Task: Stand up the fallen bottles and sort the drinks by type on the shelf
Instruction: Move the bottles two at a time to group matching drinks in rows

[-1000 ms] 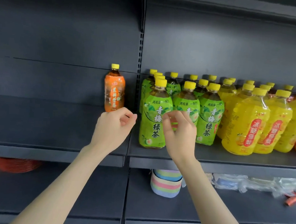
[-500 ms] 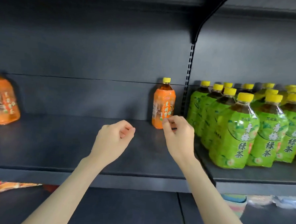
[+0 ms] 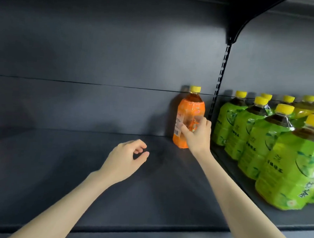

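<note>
The right hand (image 3: 197, 135) grips the upright orange-labelled, yellow-capped plastic bottle (image 3: 188, 109), barcode showing, at the dark shelf (image 3: 77, 169) rear, beside green-labelled bottles (image 3: 286, 162) bearing Chinese characters. The left hand (image 3: 125, 161) hovers loosely curled, holding nothing.

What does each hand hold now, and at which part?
The right hand grips the orange bottle around the middle of its body. The left hand holds nothing.

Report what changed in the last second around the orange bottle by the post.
The right hand reached forward and now grips the orange bottle low on its body; before, it held nothing. The left hand stayed loosely curled and empty above the shelf. The orange bottle still stands upright, and the green bottles beside it have not moved.
</note>
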A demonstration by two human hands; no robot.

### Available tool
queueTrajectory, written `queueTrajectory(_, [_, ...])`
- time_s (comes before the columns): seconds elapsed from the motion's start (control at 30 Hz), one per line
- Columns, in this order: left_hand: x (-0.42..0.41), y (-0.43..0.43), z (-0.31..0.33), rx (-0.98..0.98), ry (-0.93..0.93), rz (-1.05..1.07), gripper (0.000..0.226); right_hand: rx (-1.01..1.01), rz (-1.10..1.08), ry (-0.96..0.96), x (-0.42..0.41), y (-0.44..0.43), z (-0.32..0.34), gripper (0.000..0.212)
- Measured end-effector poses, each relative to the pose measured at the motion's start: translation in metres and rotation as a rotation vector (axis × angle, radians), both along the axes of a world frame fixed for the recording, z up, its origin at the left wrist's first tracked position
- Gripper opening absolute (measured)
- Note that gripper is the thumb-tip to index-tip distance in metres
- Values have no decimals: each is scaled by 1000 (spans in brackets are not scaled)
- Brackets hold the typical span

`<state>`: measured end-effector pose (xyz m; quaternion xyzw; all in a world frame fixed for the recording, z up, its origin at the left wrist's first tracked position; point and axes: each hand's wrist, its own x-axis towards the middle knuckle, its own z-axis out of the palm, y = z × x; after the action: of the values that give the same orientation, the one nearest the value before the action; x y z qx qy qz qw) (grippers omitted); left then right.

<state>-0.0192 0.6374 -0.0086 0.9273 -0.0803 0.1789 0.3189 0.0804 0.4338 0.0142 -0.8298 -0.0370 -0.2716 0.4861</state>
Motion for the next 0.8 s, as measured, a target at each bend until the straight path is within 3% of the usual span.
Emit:
queueTrajectory(0.13, [5, 6, -11, 242, 219, -63, 49, -8, -102, -7, 23, 1, -6, 88])
queueTrajectory(0.27, [4, 6, -14, 357, 273, -111, 61, 29, -113, 42, 45, -1, -12, 106])
queueTrajectory(0.53, [5, 7, -14, 452, 313, -116, 63, -93, -180, 85, 48, -2, -8, 100])
queueTrajectory(0.63, [6, 7, -13, 319, 292, -113, 70, -117, -91, 82, 31, 7, -6, 97])
queueTrajectory(0.8, [6, 3, 1, -263, 163, -85, 101, 9, 166, 86, -17, 36, 4, 87])
